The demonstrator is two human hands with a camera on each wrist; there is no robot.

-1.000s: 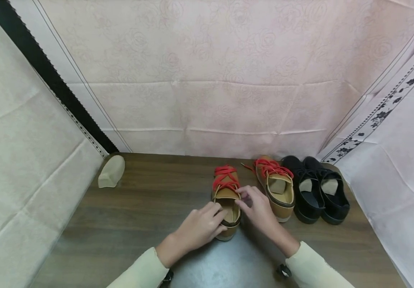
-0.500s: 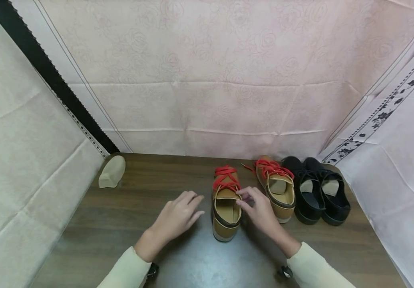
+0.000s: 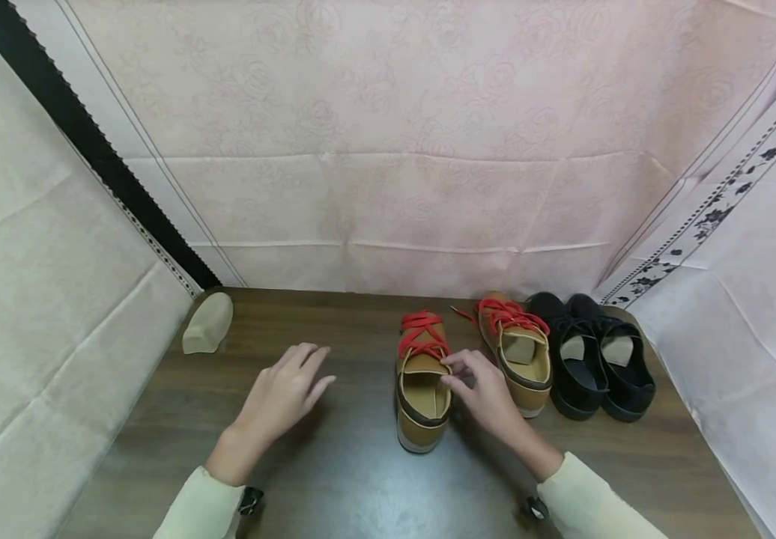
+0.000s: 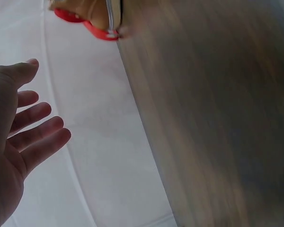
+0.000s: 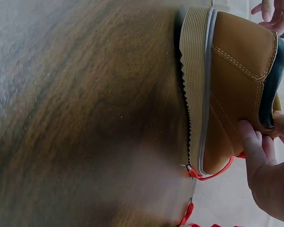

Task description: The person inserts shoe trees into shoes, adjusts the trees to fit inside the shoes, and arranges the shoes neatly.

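Note:
A brown shoe with red laces stands on the wooden surface, toe toward the back. My right hand pinches its right collar edge; in the right wrist view the thumb is on the inner side and the fingers lie against the brown upper. My left hand is in the air left of this shoe, holding nothing, fingers loosely extended. In the left wrist view the left hand also appears apart from everything. The pale block, rounded at one end, lies at the back left corner.
Right of my right hand stands a second brown shoe with red laces, a pale insert in it. Beside it are two black shoes, also with pale inserts. Cloth-covered walls border the wooden surface.
My left hand has left the brown shoe's opening and moved left, its fingers spreading. My right hand has kept its grip on the collar, and the shoe stands nearly where it was.

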